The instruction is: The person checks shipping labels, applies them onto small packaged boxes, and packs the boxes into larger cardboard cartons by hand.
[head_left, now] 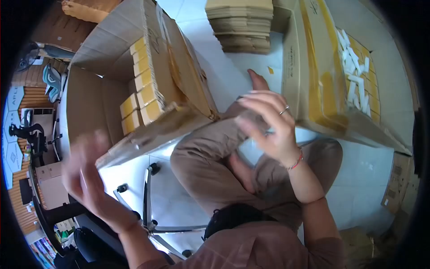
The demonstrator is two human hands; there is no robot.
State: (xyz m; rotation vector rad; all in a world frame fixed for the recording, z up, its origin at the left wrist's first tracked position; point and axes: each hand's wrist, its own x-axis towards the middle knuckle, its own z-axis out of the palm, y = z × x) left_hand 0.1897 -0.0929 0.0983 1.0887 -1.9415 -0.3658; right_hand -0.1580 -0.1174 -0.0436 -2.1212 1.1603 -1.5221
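My right hand (pixel 268 127), with a ring and a red wrist cord, hovers over my crossed legs in tan trousers (pixel 210 166). Its fingers curl apart around something small and brownish; blur hides whether it is gripped. My left hand (pixel 85 172) is raised at the lower left, motion-blurred, palm spread and nothing visible in it. It is nearest the front flap of a big open cardboard box (pixel 103 49) that lies tipped toward me. Rows of small yellow cartons (pixel 143 92) are stacked inside that box.
A second large carton (pixel 313 85) at the right holds yellow packs with white pieces (pixel 356 67) on top. A pile of flat cardboard blanks (pixel 242 24) lies on the white tiled floor ahead, beyond my bare foot (pixel 258 81). A wheeled chair base (pixel 150 197) is below left.
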